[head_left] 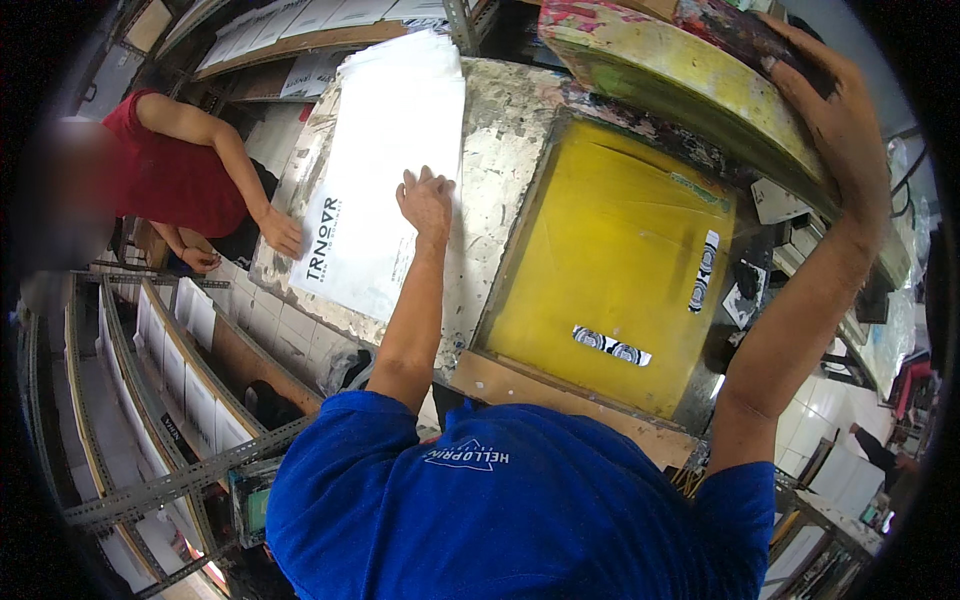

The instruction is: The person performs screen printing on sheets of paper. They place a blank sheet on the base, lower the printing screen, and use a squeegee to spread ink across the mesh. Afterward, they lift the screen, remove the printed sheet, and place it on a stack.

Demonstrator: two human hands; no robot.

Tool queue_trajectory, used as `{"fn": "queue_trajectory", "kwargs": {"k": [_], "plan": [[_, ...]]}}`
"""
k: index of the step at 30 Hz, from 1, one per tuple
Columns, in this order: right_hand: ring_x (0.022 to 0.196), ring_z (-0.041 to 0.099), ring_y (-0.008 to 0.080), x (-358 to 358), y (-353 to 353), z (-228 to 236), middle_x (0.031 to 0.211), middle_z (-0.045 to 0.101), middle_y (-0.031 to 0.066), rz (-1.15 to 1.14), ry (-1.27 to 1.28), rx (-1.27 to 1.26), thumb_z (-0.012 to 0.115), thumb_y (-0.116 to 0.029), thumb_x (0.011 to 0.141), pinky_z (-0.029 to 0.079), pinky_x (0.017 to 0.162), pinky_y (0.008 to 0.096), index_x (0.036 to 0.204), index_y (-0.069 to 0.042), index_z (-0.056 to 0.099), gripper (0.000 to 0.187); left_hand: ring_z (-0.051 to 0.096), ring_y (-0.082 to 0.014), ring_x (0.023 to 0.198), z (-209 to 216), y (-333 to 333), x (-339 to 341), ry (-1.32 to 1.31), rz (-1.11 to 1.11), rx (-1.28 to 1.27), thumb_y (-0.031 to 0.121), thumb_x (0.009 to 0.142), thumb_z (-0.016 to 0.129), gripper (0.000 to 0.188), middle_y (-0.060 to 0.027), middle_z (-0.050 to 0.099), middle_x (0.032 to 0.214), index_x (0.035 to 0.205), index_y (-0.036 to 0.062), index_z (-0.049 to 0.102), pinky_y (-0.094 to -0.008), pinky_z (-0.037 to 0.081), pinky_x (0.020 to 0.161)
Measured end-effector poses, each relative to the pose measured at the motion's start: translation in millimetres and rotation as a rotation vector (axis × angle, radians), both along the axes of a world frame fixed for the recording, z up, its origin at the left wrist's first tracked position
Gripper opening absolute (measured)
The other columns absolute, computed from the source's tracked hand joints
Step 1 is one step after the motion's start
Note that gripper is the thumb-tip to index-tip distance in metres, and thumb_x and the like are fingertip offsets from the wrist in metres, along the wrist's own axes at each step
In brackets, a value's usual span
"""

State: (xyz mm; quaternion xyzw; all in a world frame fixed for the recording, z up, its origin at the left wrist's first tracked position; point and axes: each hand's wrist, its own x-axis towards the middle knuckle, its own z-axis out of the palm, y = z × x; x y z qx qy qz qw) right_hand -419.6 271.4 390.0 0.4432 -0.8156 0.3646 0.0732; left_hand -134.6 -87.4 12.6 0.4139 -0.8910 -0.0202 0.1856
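A stack of white printed sheets or flat bags [400, 110] lies lengthwise on the paint-spotted table [500, 120]. My left hand [428, 205] rests on the stack near its right edge, fingers apart and slightly bent. At the upper right, my right hand [835, 115] is closed around a dark, ink-stained bar [735, 30] along a raised frame. That frame [690, 95] has thick, yellow-green sides smeared with ink, and tilts above the table's far side. Beneath and nearer lies a flat yellow panel [610, 240] with two black-and-white patterned strips [612, 346] on it.
At the left, a person in a red top [185, 150] has a hand [282, 235] by the stack's lower corner. Metal shelving [190, 480] with white sheets stands at the lower left. Another shelf [300, 45] is behind the table. Clear plastic [895, 340] lies at the right.
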Motion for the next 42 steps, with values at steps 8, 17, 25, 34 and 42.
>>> {"fn": "queue_trajectory", "kwargs": {"k": [8,17,25,34,42], "plan": [[0.081,0.069,0.0215,81.6,-33.1,30.4,0.096,0.076,0.0156,-0.071,0.314,0.017,0.070,-0.012,0.082,0.054,0.085,0.0314,0.114,0.002,0.074,0.035,0.067,-0.0329,0.097,-14.2,-8.0,-2.4,0.301,-0.007,-0.096,0.028,0.080,0.079,0.022,-0.0100,0.073,0.095,0.089,0.0082,0.074,-0.0489,0.050,0.086],[0.085,0.070,0.0237,91.4,-31.6,33.0,0.098,0.076,0.0171,-0.205,0.423,0.102,0.072,-0.019,0.082,0.055,0.084,0.0337,0.112,-0.001,0.075,0.034,0.073,-0.0321,0.090,40.1,25.1,-18.5,0.272,0.023,0.466,0.039,0.092,0.070,0.033,-0.0107,0.076,0.105,0.107,0.0099,0.078,-0.0439,0.056,0.080],[0.085,0.070,0.0251,80.8,-25.3,26.6,0.098,0.076,0.0157,-0.102,0.436,0.099,0.072,-0.025,0.086,0.054,0.085,0.0349,0.115,0.000,0.074,0.037,0.029,-0.0395,0.150,8.3,132.1,-32.6,-0.277,-0.703,0.301,0.060,0.092,0.060,0.071,-0.0082,0.037,0.162,0.148,0.0179,0.052,-0.0643,0.021,0.119],[0.079,0.070,0.0233,64.1,-24.2,27.0,0.100,0.077,0.0187,0.016,0.398,0.042,0.070,-0.024,0.088,0.055,0.076,0.0324,0.114,0.002,0.074,0.037,0.015,-0.0344,0.156,-11.3,245.9,-115.9,-0.213,-1.116,0.287,0.062,0.088,0.061,0.079,-0.0047,0.029,0.166,0.154,0.0209,0.045,-0.0576,0.006,0.125],[0.077,0.070,0.0223,57.0,-18.1,27.0,0.098,0.077,0.0172,0.052,0.261,0.010,0.070,-0.023,0.089,0.056,0.074,0.0322,0.113,0.002,0.075,0.035,0.015,-0.0347,0.155,-7.9,283.6,-107.3,-0.173,-1.216,0.389,0.052,0.086,0.070,0.077,-0.0070,0.031,0.165,0.152,0.0183,0.047,-0.0582,0.004,0.125]]}}
